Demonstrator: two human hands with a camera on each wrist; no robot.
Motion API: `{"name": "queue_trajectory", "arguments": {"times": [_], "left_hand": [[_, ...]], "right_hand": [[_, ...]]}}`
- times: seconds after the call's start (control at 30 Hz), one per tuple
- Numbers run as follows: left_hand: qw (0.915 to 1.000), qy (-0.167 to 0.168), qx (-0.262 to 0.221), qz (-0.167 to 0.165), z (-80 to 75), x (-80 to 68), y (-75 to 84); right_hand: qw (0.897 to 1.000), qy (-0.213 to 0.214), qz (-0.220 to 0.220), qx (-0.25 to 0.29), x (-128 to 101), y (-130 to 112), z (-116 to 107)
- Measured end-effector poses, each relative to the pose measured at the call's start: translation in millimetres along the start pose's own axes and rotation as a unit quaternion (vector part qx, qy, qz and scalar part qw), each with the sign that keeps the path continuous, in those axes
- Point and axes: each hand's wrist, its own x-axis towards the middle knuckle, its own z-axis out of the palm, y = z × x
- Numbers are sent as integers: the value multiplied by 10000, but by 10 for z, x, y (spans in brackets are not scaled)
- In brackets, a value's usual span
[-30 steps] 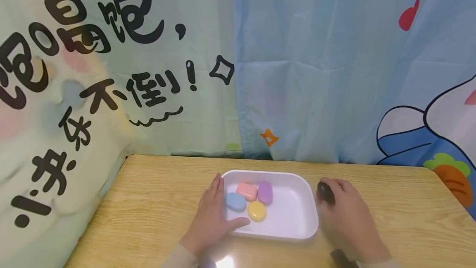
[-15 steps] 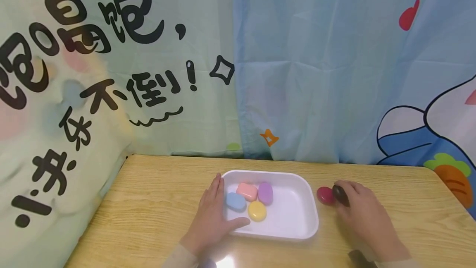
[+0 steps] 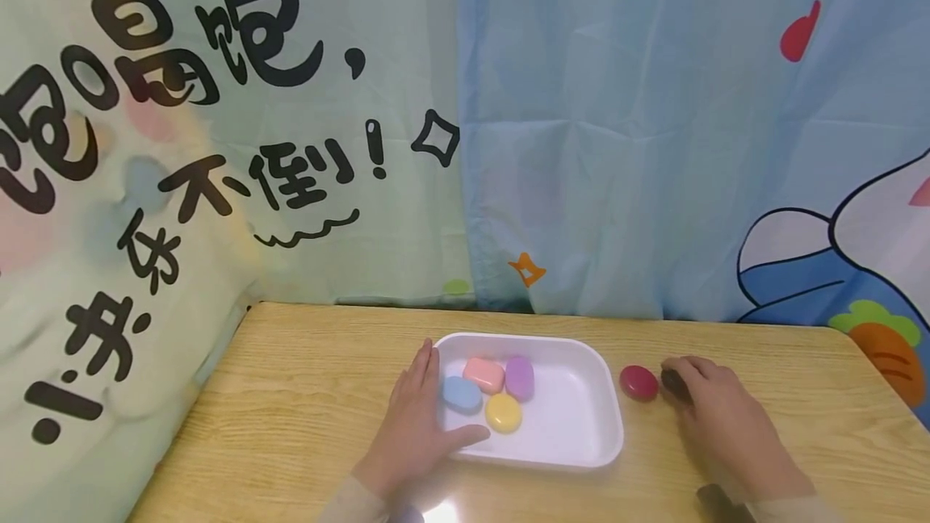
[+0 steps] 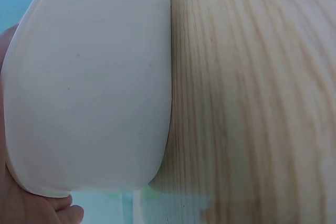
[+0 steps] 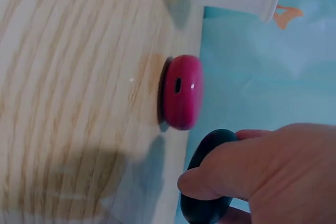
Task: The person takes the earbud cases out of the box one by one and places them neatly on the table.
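Under right hand point(image 3: 726, 418), dark piece point(image 3: 674, 384) half-hidden

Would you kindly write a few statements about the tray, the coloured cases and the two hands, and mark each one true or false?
1. The white tray holds four cases: pink, purple, blue and yellow. True.
2. The red case lies inside the tray. False: it lies on the table, right of the tray.
3. The right hand holds a dark case. True.
4. The left hand is lifted off the tray. False: it rests against the tray's left edge.
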Motion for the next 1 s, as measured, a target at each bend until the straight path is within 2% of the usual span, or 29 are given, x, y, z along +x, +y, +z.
{"name": "queue_trajectory", "arguments": {"times": [0.1,0.3,0.4,0.67,1.0], "left_hand": [[10000,20,-17,47,-2,-7,-8],[10000,-12,-39,24,-9,-15,-17],[10000,-15,-16,27,-8,-12,-22],[10000,-18,-30,74,-28,-17,-6],[10000,-22,23,38,-16,-6,-20]], "right_hand": [[9999,-61,-81,-14,18,39,22],[9985,-516,160,36,36,81,75],[9980,-612,173,46,45,99,95],[9989,-416,-212,33,89,127,115],[9987,-464,-193,-22,126,140,137]]}}
